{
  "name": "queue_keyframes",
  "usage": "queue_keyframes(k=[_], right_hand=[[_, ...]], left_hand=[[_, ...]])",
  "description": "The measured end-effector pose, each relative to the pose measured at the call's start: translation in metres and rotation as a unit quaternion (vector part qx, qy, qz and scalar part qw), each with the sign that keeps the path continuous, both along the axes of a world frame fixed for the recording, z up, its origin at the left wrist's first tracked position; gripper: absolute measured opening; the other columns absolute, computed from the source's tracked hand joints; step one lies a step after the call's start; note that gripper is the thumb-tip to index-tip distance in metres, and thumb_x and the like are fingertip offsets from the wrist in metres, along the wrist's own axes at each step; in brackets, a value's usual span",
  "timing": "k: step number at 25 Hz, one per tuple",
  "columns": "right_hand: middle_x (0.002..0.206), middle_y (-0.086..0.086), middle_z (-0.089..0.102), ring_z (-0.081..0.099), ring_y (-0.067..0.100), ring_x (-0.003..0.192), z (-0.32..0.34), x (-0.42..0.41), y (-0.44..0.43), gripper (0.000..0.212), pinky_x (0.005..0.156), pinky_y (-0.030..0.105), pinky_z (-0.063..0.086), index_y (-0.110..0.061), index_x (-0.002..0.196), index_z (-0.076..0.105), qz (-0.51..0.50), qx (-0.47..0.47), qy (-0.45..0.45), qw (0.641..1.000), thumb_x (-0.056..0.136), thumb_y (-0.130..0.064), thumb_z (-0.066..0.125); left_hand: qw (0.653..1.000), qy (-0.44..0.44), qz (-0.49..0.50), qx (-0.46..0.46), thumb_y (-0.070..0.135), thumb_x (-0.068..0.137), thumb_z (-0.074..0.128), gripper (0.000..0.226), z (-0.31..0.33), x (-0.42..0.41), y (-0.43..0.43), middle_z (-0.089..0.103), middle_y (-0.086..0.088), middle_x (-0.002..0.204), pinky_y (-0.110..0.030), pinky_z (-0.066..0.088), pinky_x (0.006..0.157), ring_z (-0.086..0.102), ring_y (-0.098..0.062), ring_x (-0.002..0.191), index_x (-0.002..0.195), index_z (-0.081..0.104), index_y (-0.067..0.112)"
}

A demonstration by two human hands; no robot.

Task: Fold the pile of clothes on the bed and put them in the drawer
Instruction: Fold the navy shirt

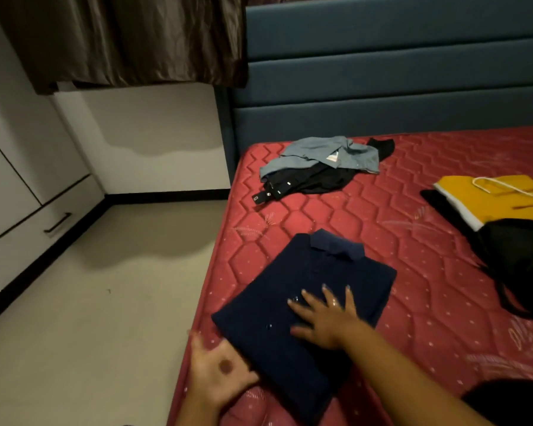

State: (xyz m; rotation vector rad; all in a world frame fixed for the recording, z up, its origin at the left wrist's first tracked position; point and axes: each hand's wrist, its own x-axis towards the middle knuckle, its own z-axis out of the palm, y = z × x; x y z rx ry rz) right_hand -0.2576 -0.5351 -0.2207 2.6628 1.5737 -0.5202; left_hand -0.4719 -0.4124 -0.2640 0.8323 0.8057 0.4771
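Navy shirt (305,272), folded with its collar pointing toward 1 o'clock, lies on the red mattress (413,318) near its edge, right in front of me. My right hand (323,318) rests flat on it, fingers straight and spread apart. My left hand (219,367) meets the shirt's 7 o'clock corner. Its fingertips are hidden at the fabric's edge, so I cannot tell whether they grip. At 12 o'clock a light blue shirt (330,153) lies crumpled on a black garment (308,179). The yellow garment (505,198) is at 2 o'clock, and the drawer (37,229) is at 9 o'clock.
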Motion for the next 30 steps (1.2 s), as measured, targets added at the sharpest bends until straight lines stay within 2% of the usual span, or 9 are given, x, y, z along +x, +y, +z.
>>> queue_keyframes(k=[3,5,8,13,16,19,22,27,30], right_hand=[[0.158,-0.014,-0.019,-0.018,0.03,0.146,-0.052,-0.018,-0.015,0.091,0.108,0.066,-0.014,-0.056,0.142,-0.013,0.01,0.006,0.017,1.0,0.057,-0.086,-0.014],[0.158,-0.013,-0.021,-0.018,0.03,0.146,-0.056,-0.011,-0.013,0.103,0.107,0.066,-0.013,-0.057,0.141,-0.016,0.017,0.021,0.012,1.0,0.043,-0.086,-0.028],[0.158,-0.011,-0.022,-0.019,0.03,0.146,-0.051,-0.011,-0.015,0.11,0.107,0.066,-0.012,-0.058,0.14,-0.017,0.037,0.016,0.007,0.999,0.035,-0.086,-0.034],[0.159,-0.017,-0.013,-0.019,0.02,0.146,-0.036,-0.03,-0.016,0.094,0.105,0.067,-0.015,-0.055,0.144,-0.008,0.11,0.009,0.047,0.993,0.055,-0.084,-0.006],[0.158,-0.024,0.002,-0.011,0.008,0.146,-0.032,-0.034,-0.007,0.081,0.104,0.064,-0.021,-0.053,0.147,0.005,0.119,0.041,0.11,0.986,0.071,-0.081,0.01],[0.157,-0.024,0.009,-0.005,0.007,0.147,-0.033,-0.038,0.014,0.084,0.11,0.059,-0.019,-0.049,0.148,0.014,0.139,0.053,0.07,0.986,0.071,-0.077,0.0],[0.158,-0.021,0.01,-0.002,0.009,0.148,-0.042,-0.057,0.036,0.082,0.113,0.055,-0.014,-0.048,0.148,0.014,0.189,0.061,0.033,0.979,0.072,-0.074,-0.006],[0.159,-0.015,0.011,0.003,0.013,0.148,-0.053,-0.067,0.049,0.058,0.116,0.042,-0.006,-0.048,0.148,0.014,0.262,0.112,0.02,0.958,0.093,-0.065,0.014],[0.154,-0.014,0.03,0.019,0.007,0.144,-0.051,-0.054,0.054,0.052,0.117,0.034,-0.002,-0.041,0.149,0.023,0.274,0.16,0.069,0.946,0.098,-0.05,0.033]], left_hand=[[0.998,-0.013,0.038,-0.051,0.077,0.071,0.043,0.07,-0.005,-0.003,0.004,0.063,-0.003,0.124,-0.048,0.052,0.079,0.066,-0.034,0.096,0.134,0.045,0.048],[0.992,0.057,0.095,0.067,0.05,0.089,0.052,0.049,0.006,0.005,-0.004,0.06,0.006,0.12,-0.034,0.053,0.072,0.065,-0.024,0.093,0.135,0.034,0.048],[0.974,0.15,0.026,0.166,0.021,0.088,0.067,0.043,0.007,0.031,-0.008,0.065,0.003,0.114,-0.024,0.053,0.061,0.065,-0.015,0.085,0.125,0.046,0.031],[0.888,0.327,0.003,0.323,0.013,0.08,0.075,0.047,0.015,0.021,0.019,0.067,-0.01,0.088,-0.033,0.051,0.071,0.065,-0.027,0.08,0.113,0.043,0.024],[0.908,0.305,0.02,0.285,0.019,0.084,0.071,0.024,0.008,0.006,0.026,0.065,-0.004,0.073,-0.032,0.047,0.064,0.06,-0.021,0.063,0.104,0.059,0.022],[0.918,0.284,0.021,0.276,0.044,0.077,0.073,0.024,-0.002,0.019,0.023,0.065,0.002,0.073,-0.032,0.046,0.065,0.056,-0.016,0.063,0.082,0.063,0.022],[0.926,0.286,0.012,0.247,0.024,0.087,0.069,0.028,-0.003,0.034,0.041,0.058,-0.004,0.064,-0.03,0.039,0.058,0.048,-0.019,0.06,0.064,0.055,0.016],[0.966,0.245,0.018,0.082,0.012,0.097,0.051,0.028,0.004,0.039,0.061,0.053,-0.007,0.068,-0.024,0.039,0.054,0.049,-0.019,0.059,0.071,0.046,0.015],[0.889,0.372,0.028,0.267,0.015,0.097,0.048,0.018,0.008,0.035,0.062,0.065,-0.017,0.093,-0.032,0.043,0.069,0.06,-0.032,0.085,0.09,0.064,0.009]])
